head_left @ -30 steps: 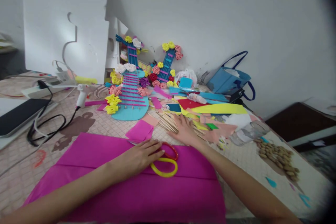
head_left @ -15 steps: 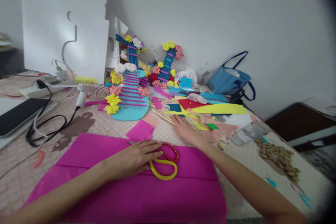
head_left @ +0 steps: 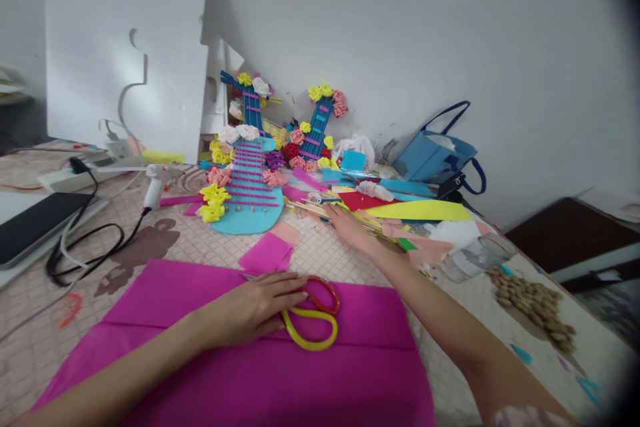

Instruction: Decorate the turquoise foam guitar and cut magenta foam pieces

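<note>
A large magenta sheet (head_left: 280, 380) with crease lines lies at the table's near side. My left hand (head_left: 253, 307) rests palm down on it, fingers stretched over the middle of the scissors (head_left: 313, 345). The scissors have one red and one yellow handle loop, and a blade tip pokes out past the fingers. Farther off, my right hand (head_left: 347, 225) lies with fingers extended on thin wooden sticks (head_left: 311, 207) beside the paper scraps. Small magenta squares (head_left: 266, 253) lie just beyond the big sheet.
Behind stand blue guitar-shaped crafts (head_left: 250, 213) with paper flowers. On the left are a glue gun (head_left: 156, 187), cables and a dark device (head_left: 40, 223). To the right lie a yellow strip (head_left: 425, 209), a clear jar (head_left: 477, 257), peanuts (head_left: 535, 307) and a blue bag (head_left: 435, 153).
My right hand has shifted slightly away from me, off the magenta sheet's edge, and the sticks and scraps under it have moved back. My left hand stays on the scissors.
</note>
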The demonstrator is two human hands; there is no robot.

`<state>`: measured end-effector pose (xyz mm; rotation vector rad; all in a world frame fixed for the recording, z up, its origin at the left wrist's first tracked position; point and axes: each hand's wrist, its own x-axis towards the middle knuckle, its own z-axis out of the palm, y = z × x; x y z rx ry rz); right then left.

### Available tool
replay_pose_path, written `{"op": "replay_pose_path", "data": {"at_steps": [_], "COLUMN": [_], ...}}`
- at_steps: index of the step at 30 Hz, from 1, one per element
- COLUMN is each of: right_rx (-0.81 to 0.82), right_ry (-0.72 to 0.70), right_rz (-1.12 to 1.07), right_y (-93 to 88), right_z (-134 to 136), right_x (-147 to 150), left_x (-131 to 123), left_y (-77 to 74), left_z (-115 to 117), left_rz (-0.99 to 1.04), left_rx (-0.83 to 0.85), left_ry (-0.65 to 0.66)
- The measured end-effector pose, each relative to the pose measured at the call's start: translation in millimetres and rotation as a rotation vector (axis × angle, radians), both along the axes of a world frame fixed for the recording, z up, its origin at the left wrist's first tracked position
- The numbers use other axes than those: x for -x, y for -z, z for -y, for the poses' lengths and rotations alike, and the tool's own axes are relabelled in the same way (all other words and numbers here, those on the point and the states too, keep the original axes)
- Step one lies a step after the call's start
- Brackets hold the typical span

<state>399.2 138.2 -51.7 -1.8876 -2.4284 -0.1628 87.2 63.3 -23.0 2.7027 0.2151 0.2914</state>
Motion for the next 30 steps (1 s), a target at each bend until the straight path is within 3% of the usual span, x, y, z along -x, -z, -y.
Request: {"op": "replay_pose_path", "data": {"at_steps": [10, 17, 21, 25, 27, 30], "right_rx": [0.025, 0.050, -0.060, -0.297, -0.393, -0.434], "right_ry": [0.148, 0.218, 0.227, 0.234, 0.247, 0.269], "right_rz": [-0.039, -0.262, -0.515, -0.796, -0.898, -0.985], "right_y": [-24.8, -30.8, -52.0, -74.1, -73.2, -53.2], "right_z": [-2.5, -12.1, -16.8, -16.2, -12.1, -1.6], "right_x": [20.2, 18.4, -3.6, -29.4, -36.5, -36.2], "left_x": [1.2, 2.6, 2.9, 2.0, 1.7, 1.6], "left_y": [-1.9, -0.6, -0.2, -1.6, -2.3, -2.6], "left_z": [0.2, -0.1, -0.8, -0.7, -0.5, -0.7], "left_rz": [-0.046, -0.022, -0.005, 0.027, 0.016, -0.005], "left_rx": [-0.021, -0.015, -0.013, 0.010, 0.014, 0.002], "left_ry": [-0.019, -0.013, -0.004, -0.011, -0.013, -0.010]}}
